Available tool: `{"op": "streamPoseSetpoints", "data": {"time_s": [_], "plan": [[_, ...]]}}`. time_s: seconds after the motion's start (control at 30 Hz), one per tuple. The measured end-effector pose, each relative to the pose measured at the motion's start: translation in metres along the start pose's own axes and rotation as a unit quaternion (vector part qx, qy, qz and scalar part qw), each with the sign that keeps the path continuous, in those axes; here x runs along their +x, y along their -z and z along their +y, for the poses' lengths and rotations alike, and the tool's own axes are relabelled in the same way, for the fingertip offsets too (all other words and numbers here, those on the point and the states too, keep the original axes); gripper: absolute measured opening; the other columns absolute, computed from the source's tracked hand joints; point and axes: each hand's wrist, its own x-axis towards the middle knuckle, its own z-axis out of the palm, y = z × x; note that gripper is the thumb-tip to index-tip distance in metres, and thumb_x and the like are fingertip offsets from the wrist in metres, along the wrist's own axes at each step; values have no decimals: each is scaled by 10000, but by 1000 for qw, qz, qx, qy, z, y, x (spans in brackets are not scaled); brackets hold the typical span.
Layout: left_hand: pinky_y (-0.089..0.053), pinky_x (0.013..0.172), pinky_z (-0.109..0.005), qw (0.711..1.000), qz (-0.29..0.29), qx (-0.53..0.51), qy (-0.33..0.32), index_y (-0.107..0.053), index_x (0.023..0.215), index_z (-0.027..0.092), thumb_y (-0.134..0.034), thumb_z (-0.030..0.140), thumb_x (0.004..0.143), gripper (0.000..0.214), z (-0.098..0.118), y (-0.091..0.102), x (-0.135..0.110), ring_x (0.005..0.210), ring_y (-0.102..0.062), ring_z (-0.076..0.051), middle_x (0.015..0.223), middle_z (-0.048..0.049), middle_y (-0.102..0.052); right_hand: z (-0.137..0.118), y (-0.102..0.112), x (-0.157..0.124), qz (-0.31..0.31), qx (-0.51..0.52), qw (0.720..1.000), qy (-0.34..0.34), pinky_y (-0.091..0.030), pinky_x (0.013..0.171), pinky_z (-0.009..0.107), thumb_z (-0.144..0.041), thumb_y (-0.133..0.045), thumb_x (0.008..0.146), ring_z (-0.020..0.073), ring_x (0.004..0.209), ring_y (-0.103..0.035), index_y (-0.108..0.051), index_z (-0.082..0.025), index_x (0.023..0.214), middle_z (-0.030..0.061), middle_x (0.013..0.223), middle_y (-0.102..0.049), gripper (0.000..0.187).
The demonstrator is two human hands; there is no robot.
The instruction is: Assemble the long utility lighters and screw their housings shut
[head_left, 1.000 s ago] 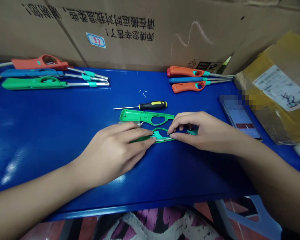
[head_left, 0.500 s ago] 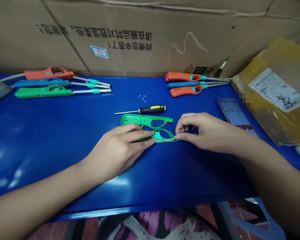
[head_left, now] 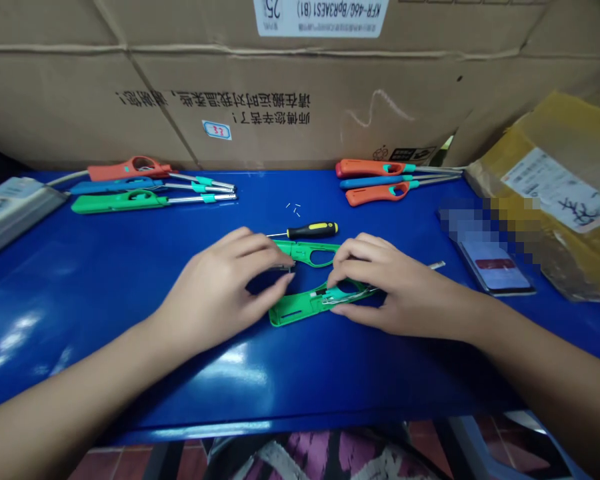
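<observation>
A green lighter half-shell point(head_left: 294, 309) lies open side up on the blue table, with a turquoise trigger and wires at its right part. My right hand point(head_left: 380, 283) pinches it around the trigger area, thumb below and fingers above. A metal tube tip point(head_left: 437, 265) shows beyond that hand. Just above the shell's left end, my left hand point(head_left: 230, 287) has thumb and fingertips closed around a small grey part, mostly hidden by the fingers. Behind both hands lies the other green half-shell point(head_left: 303, 251), partly covered by my left fingers.
A black-and-yellow screwdriver point(head_left: 313, 231) and several small screws point(head_left: 295, 210) lie farther back. Lighters point(head_left: 115, 202) sit at left, more lighters point(head_left: 375, 182) at right. A phone point(head_left: 500, 263), a taped parcel point(head_left: 555, 200), a white power strip point(head_left: 15, 207) and a cardboard box point(head_left: 260, 73) surround them.
My left hand has left the shell and now pinches a small grey part. My right hand has shifted from the shell's right tip onto its trigger area. The view has tilted up.
</observation>
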Motion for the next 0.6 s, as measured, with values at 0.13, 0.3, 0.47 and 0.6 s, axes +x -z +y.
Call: {"op": "streamPoseSetpoints", "data": {"time_s": [0.13, 0.3, 0.47, 0.6], "plan": [[-531, 828, -401, 993, -68, 81, 51, -708, 1018, 210, -620, 309, 915, 168, -11, 11, 1, 949, -629, -247, 992, -53, -698, 4, -3, -2, -32, -13, 999, 8, -441, 934, 408, -307, -672, 914, 228, 1081, -554, -627, -248, 1085, 58, 1154, -613, 186], [-535, 834, -400, 990, -93, 92, 57, -686, 1051, 216, -641, 300, 910, 170, -15, 5, -2, 965, -630, -253, 1016, -48, -685, 6, -6, -1, -29, 2, 1000, -10, -454, 906, 381, -290, -655, 928, 213, 1061, -576, -606, -250, 1109, 48, 1144, -634, 191], [-538, 847, -384, 991, -97, 69, 57, -679, 1038, 219, -615, 261, 937, 127, -17, 1, -3, 957, -626, -234, 1021, -46, -656, 5, -7, 1, -30, -7, 999, -12, -449, 887, 373, -290, -654, 930, 206, 1004, -596, -610, -240, 1102, 36, 1087, -671, 184], [-543, 859, -394, 992, -103, 57, 54, -675, 1043, 213, -592, 265, 954, 132, -16, 0, -3, 949, -622, -230, 1031, -53, -629, 5, -9, 2, -21, -12, 999, -22, -449, 874, 364, -297, -641, 937, 201, 974, -602, -606, -236, 1091, 27, 1037, -676, 170]]}}
